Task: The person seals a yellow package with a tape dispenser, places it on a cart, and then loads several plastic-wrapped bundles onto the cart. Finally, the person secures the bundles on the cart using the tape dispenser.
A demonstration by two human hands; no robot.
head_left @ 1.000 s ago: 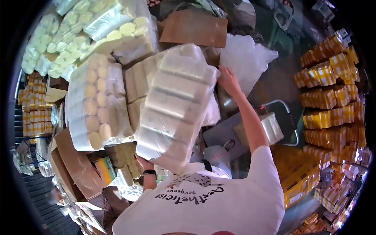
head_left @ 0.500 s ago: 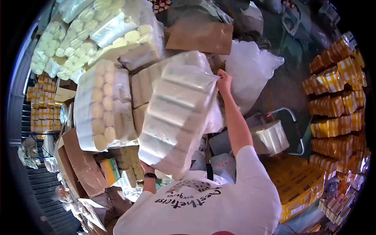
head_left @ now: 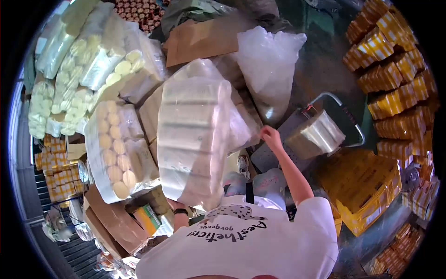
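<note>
A large clear plastic bag of pale rolls (head_left: 193, 135) lies before me, leaning against my body. My left hand (head_left: 175, 204) is mostly hidden under its lower edge, with a dark band on the wrist; its fingers do not show. To the right of the bag, my right hand (head_left: 270, 135) has its fingers pinched together at loose, thin plastic. Another bag of round-ended rolls (head_left: 116, 149) stands to the left.
A white sack (head_left: 272, 60) and a brown cardboard sheet (head_left: 202, 42) lie beyond. A metal-handled trolley (head_left: 355, 128) holds a wrapped pack at the right. Yellow-taped boxes (head_left: 367, 186) are at the right; an open carton (head_left: 109, 218) is at the lower left.
My right hand has moved down from the bag's upper right corner to beside its right side. The bag sits more upright in view, and the whole view has shifted.
</note>
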